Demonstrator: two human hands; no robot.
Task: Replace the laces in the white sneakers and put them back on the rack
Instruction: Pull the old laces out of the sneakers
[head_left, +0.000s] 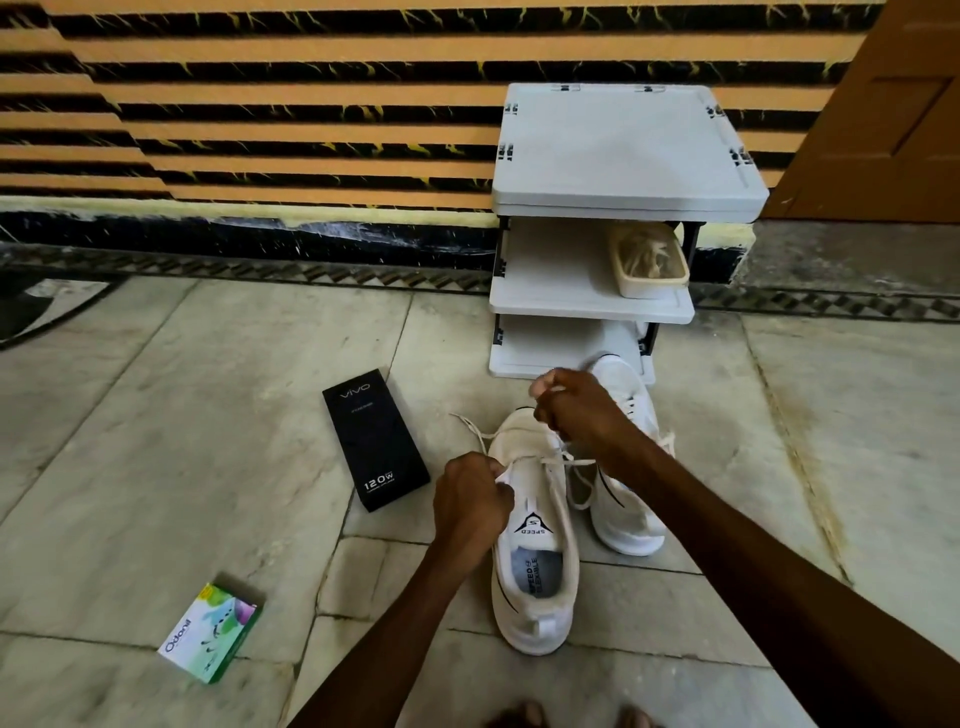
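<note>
One lace (540, 459) is pinched by the left hand (470, 501) and the right hand (579, 413), fingers (500, 492) of both clenched on it; the near sneaker (535, 597) is seen just below them.

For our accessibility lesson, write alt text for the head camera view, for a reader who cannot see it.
A person's left hand and right hand each pinch the lace of a white sneaker on the floor, the second sneaker beside it. Behind is a white shoe rack; a black box and a green box lie left.
</note>
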